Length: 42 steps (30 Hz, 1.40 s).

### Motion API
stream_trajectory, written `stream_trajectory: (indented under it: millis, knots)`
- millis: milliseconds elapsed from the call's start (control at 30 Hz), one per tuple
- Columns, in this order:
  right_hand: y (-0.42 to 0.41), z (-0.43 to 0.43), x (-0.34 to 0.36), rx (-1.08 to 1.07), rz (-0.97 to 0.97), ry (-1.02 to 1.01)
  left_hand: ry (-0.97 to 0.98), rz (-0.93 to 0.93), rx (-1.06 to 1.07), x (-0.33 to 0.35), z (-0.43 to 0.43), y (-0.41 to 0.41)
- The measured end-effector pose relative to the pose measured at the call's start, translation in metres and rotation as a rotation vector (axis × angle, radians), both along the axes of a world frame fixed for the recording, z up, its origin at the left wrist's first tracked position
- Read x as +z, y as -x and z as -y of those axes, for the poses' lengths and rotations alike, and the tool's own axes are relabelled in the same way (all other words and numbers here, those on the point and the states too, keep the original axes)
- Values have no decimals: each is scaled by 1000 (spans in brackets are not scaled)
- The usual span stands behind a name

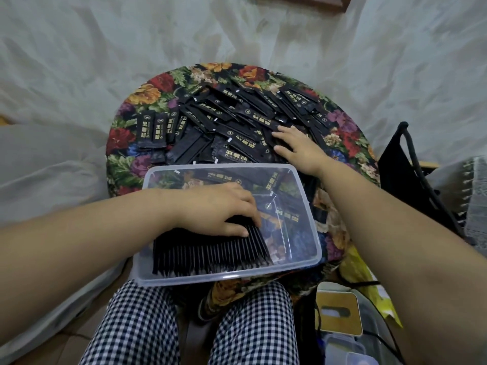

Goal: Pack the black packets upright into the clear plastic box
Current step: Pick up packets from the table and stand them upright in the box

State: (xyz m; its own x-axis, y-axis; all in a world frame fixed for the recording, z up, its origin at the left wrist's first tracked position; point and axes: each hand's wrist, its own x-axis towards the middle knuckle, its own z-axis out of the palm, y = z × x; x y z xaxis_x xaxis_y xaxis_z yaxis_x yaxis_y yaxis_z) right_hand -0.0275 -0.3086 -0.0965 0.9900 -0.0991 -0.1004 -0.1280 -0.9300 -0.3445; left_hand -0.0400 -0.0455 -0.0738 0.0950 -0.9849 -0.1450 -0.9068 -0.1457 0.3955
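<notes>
Nearest, the clear plastic box (303, 185) holds upright packets (210, 255) steadied under the flat, spread left hand (224, 209), while the right hand (297, 146), fingers spread, rests on the loose packets (237, 119) beyond it, light, slippery sachets probably best pinched by their edges.

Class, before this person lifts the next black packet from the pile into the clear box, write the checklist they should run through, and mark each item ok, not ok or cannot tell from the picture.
1. Row of upright packets is steadied: ok, the left hand rests on its top edge.
2. Free room in the clear plastic box: ok, the right part is mostly bare, with a few packets lying flat.
3. Right hand has reached the loose pile: ok, fingers lie on it.
4. A single packet is pinched: cannot tell.
5. Box sits fully on the floral stool: not ok, its near edge overhangs the knees.
</notes>
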Motion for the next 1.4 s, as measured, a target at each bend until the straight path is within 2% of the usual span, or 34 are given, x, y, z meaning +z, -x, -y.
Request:
stream_trajectory:
  millis: [100,167,233,333,400,467,633,767,1033,1167,1400]
  knots:
    - [3,7,8,-38,26,-130,-13,7,2,-1,-1,0]
    - [1,6,13,-178,173,-245,-16,16,-2,0,-1,0]
    - [-5,4,14,-328,240,-260,-24,21,-4,0,-2,0]
    - [-17,-7,11,-445,79,-229,-40,15,0,0,-2,-1]
    - [-23,-13,4,-406,-13,-65,-44,14,-2,0,-3,-1]
    - [-22,-16,-1,-338,-16,37,-44,16,0,-1,-3,-2]
    - [9,-3,-2,-249,58,-70,-36,27,6,-2,-2,-2]
    - [31,12,0,-264,153,-101,-41,32,11,-2,-3,-1]
    - [17,11,14,-291,130,167,-83,33,21,0,-4,0]
    - [8,6,14,-224,40,83,-81,40,19,1,-5,1]
    - [13,15,20,-360,264,-177,-74,28,22,3,-5,1]
